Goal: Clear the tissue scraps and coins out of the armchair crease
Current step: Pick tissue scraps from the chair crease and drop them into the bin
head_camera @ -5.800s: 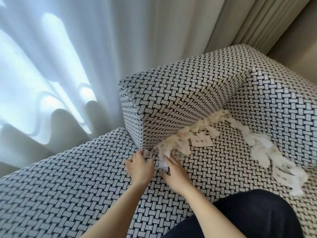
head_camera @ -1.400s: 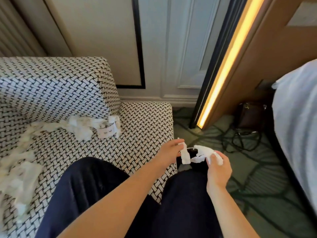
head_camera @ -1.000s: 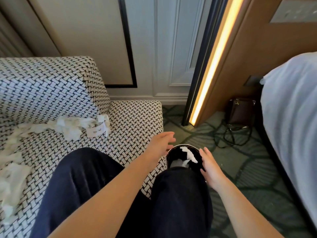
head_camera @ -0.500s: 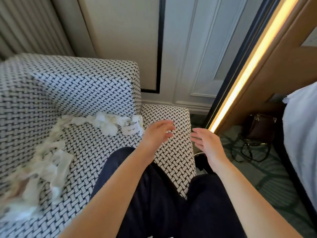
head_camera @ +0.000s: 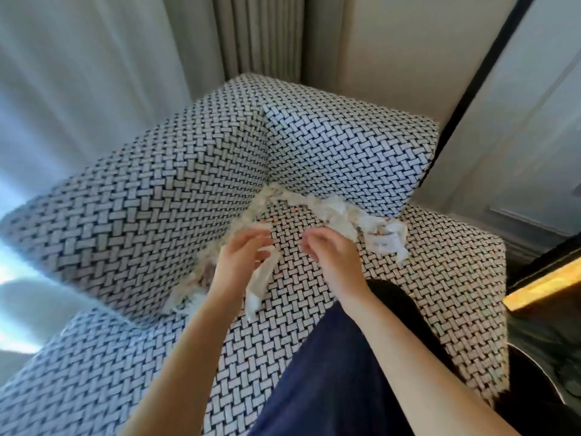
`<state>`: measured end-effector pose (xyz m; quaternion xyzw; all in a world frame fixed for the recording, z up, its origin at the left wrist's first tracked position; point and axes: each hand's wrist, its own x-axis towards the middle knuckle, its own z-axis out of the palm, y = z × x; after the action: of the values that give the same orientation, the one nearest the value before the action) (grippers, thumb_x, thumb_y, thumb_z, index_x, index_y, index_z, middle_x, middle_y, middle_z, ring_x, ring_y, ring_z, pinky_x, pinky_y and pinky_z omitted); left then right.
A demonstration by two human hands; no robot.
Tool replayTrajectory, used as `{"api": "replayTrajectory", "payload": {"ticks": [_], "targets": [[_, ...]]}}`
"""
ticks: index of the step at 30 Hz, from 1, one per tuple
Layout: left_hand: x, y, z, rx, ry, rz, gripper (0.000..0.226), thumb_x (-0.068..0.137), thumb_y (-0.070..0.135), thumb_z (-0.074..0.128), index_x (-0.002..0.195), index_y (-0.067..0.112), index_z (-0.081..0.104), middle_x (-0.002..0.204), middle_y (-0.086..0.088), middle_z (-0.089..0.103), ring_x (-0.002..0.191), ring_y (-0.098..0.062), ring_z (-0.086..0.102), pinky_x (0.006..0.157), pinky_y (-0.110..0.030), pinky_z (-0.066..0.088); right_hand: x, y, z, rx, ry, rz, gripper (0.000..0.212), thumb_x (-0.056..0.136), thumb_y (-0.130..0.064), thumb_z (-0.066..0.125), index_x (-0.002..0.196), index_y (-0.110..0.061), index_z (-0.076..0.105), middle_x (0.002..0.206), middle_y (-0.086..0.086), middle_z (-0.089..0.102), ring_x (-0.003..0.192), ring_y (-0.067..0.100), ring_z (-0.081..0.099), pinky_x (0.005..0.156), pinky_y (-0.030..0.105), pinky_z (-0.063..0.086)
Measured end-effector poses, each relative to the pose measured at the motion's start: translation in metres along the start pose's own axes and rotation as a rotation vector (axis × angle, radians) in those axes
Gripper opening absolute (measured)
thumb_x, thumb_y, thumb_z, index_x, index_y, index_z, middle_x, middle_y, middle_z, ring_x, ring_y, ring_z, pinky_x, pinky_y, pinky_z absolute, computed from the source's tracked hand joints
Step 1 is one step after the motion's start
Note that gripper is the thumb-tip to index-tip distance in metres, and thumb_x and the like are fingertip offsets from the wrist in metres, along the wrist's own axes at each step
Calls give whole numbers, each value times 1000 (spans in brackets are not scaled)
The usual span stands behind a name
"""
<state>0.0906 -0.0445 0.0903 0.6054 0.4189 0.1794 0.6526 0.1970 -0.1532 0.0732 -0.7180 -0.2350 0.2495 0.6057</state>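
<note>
The person sits on the checked armchair (head_camera: 151, 196), both hands raised over the seat near the back corner. The left hand (head_camera: 237, 265) is curled on a white tissue strip (head_camera: 259, 281) that hangs down from under its fingers, with its lower end close over the seat weave. The right hand (head_camera: 334, 258) hovers just beside it, apart from the left, fingers loosely bent. The blur hides whether they pinch anything, so I cannot tell.

Tissue scraps (head_camera: 339, 215) fill the crease (head_camera: 267, 191) where the seat meets the upright cushions. One run goes right from the corner to a printed piece (head_camera: 382, 239) at the cushion's end. Another run (head_camera: 201, 275) goes down to the left, behind the left wrist. No coin can be made out among them.

A knee in dark cloth (head_camera: 333, 366) rests on the seat below the hands. Pale curtains (head_camera: 94, 67) hang behind the chair.
</note>
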Motion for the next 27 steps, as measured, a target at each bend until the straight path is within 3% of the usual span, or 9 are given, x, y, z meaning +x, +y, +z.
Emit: {"api": "replayTrajectory", "payload": {"ticks": [3, 7, 10, 13, 16, 19, 23, 27], "targets": [[1, -29, -35, -20, 84, -62, 17, 93, 18, 54, 106, 15, 65, 102, -2, 70, 97, -21, 64, 83, -28, 50, 2, 23, 44, -137, -86, -15, 15, 96, -17, 51, 94, -19, 66, 94, -5, 68, 92, 10, 64, 88, 29, 52], [-1, -61, -61, -44, 182, -149, 14, 93, 14, 55, 100, 17, 66, 100, -4, 70, 92, -23, 65, 88, -37, 49, -5, 60, 78, -362, -176, -34, 16, 96, -17, 51, 100, -15, 66, 90, -13, 61, 85, -1, 57, 76, 12, 46], [-3, -78, -68, -97, 221, -195, 16, 93, 11, 54, 103, 13, 66, 99, -5, 70, 89, -23, 64, 89, -38, 47, -8, 86, 85, -601, -173, -90, 15, 95, -15, 53, 105, -17, 64, 105, -5, 58, 101, 10, 53, 85, 16, 42], [-4, -92, -72, -136, 264, -220, 15, 92, 9, 53, 96, 15, 66, 95, -4, 70, 84, -21, 63, 85, -36, 45, -11, 92, 87, -711, -263, -123, 29, 93, -10, 53, 119, -22, 59, 125, 2, 47, 121, 18, 40, 98, 21, 35], [-3, -101, -72, -161, 298, -249, 16, 91, 8, 52, 95, 13, 67, 92, -5, 70, 78, -20, 62, 77, -32, 45, -16, 93, 85, -874, -437, -98, 44, 96, -23, 49, 138, -34, 44, 153, 6, 16, 141, 27, 11, 115, 38, 20], [-1, -106, -71, -173, 313, -268, 17, 90, 6, 52, 95, 13, 67, 88, -4, 70, 75, -19, 62, 77, -33, 47, -18, 98, 83, -1062, -551, -69, 46, 99, -31, 41, 144, -40, 32, 159, 7, -9, 145, 32, -7, 117, 42, 5], [0, -111, -69, -181, 323, -258, 18, 90, 6, 51, 93, 13, 67, 87, -5, 70, 74, -19, 62, 73, -31, 47, -19, 101, 82, -1046, -597, -41, 51, 99, -28, 41, 148, -30, 27, 160, -1, 1, 146, 31, -4, 117, 43, 9], [1, -115, -66, -180, 376, -255, 13, 90, 5, 52, 93, 10, 63, 90, -7, 66, 73, -19, 60, 69, -28, 47, -16, 96, 79, -780, -428, -55, 41, 97, -19, 48, 138, -10, 47, 149, 2, 37, 138, 22, 30, 112, 29, 23]]}}
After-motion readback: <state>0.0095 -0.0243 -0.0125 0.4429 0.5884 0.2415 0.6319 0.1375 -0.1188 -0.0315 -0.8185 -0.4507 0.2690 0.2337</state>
